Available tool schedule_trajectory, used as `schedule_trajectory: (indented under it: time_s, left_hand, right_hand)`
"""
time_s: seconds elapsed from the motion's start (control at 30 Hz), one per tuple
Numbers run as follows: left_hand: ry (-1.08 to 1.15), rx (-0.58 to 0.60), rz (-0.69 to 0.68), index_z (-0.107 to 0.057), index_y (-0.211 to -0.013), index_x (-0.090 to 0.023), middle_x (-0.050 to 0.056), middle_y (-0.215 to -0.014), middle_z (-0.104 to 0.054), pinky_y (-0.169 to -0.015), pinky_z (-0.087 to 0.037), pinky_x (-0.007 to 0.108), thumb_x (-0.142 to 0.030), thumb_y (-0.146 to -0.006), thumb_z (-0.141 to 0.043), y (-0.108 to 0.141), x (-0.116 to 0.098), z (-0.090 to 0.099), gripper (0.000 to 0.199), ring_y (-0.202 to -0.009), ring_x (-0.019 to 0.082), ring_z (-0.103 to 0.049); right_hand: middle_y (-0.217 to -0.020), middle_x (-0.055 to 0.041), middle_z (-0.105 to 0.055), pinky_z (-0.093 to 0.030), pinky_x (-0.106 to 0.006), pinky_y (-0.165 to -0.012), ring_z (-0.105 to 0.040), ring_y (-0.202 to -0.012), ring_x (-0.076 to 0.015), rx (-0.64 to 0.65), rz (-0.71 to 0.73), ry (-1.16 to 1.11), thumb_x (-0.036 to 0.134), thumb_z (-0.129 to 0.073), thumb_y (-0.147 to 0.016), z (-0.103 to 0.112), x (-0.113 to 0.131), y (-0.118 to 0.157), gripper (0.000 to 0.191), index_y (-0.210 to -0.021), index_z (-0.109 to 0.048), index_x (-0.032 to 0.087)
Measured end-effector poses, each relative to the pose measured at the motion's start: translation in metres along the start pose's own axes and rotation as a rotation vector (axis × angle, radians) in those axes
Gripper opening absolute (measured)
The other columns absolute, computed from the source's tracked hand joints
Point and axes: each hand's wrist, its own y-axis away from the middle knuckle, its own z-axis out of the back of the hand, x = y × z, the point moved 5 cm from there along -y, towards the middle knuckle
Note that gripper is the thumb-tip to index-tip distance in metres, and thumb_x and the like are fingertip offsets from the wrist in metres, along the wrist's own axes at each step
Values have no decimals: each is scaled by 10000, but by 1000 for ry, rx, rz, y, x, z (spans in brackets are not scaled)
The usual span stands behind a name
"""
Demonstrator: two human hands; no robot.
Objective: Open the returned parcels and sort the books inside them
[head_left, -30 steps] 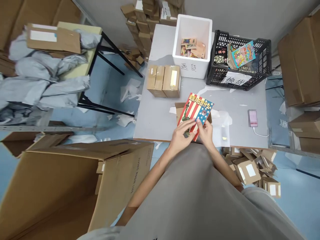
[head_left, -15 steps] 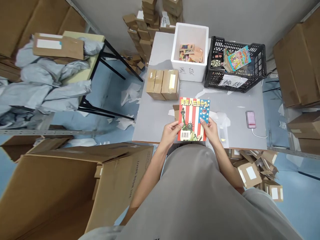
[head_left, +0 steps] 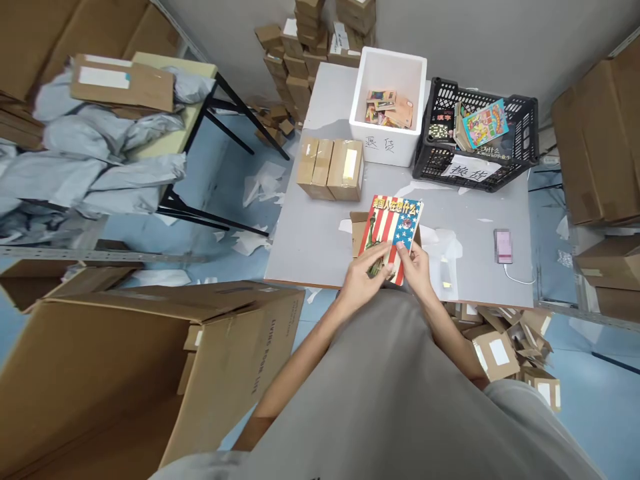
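A book with red and white stripes and a starry blue corner (head_left: 389, 223) is held tilted above the table's front edge. My left hand (head_left: 367, 272) lies across its lower left part, fingers over the cover. At the lower right edge, my right hand (head_left: 415, 267) grips the book with the thumb on the cover. Partly hidden behind the book is an open brown cardboard piece (head_left: 358, 233) on the grey table (head_left: 310, 247).
Taped cartons (head_left: 330, 169) stand left of a white foam box (head_left: 388, 140) holding booklets. A black crate (head_left: 475, 167) with books is at the back right. A phone (head_left: 503, 246) with a cable lies on the right. A huge open carton (head_left: 250, 353) stands at lower left.
The book has tilted and turned, its top now leaning rightward. My left hand has slid right over the lower cover, nearer my right hand. The view has shifted slightly.
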Motion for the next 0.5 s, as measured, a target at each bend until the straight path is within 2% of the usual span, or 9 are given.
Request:
schedule_trajectory:
  time_s: [0.1,0.13,0.17,0.23,0.3,0.4,0.5]
  left_hand:
    - [35,-224,218,-756,-1526,-221,167,-1622,-726,-1317,-535,544,-667,-997,-828,-9,28,37,695,-1532,350,-676]
    - [98,-229,292,-783,-1468,-204,178,-1576,-753,-1285,-558,544,-730,-940,-860,-12,37,45,749,-1490,367,-701]
    - [184,-175,362,-820,-1378,-191,180,-1489,-799,-1227,-597,533,-782,-893,-875,-15,45,48,766,-1412,373,-744]
    - [349,-28,468,-866,-1179,-187,153,-1254,-872,-1059,-668,475,-829,-829,-900,-18,52,47,731,-1193,344,-818]
    - [442,27,517,-868,-1045,-197,115,-1078,-882,-925,-675,409,-805,-771,-958,-18,50,43,673,-1029,297,-827]
    - [513,-51,523,-849,-969,-200,95,-988,-872,-870,-659,365,-757,-684,-1035,-16,44,38,653,-933,255,-812]
    - [528,-97,492,-849,-979,-194,101,-995,-875,-890,-662,376,-771,-692,-1025,-16,42,34,667,-921,250,-806]
  right_hand:
    - [-1188,-74,-897,-711,-502,-1023,-856,-1110,-351,111,-71,-87,788,-854,-922,5,7,-2,569,-1132,-822,261]
    - [-1204,-73,-897,-717,-507,-1019,-858,-1127,-359,137,-97,-106,792,-864,-913,6,9,-1,573,-1139,-821,267]
    - [-1213,-71,-897,-723,-510,-1015,-858,-1145,-366,155,-118,-119,804,-870,-900,7,10,-1,588,-1147,-820,273]
    - [-1220,-70,-898,-730,-512,-1011,-854,-1181,-376,170,-147,-131,829,-880,-873,7,11,-2,624,-1161,-814,280]
    - [-1217,-72,-899,-734,-513,-1009,-847,-1213,-383,173,-158,-126,844,-888,-853,7,10,-4,644,-1159,-809,282]
    - [-1210,-73,-898,-733,-514,-1017,-836,-1251,-383,172,-149,-127,835,-895,-852,7,7,-8,629,-1145,-804,286]
    - [-1203,-72,-899,-724,-517,-1043,-835,-1255,-371,171,-128,-129,817,-895,-866,8,2,-12,603,-1140,-798,289]
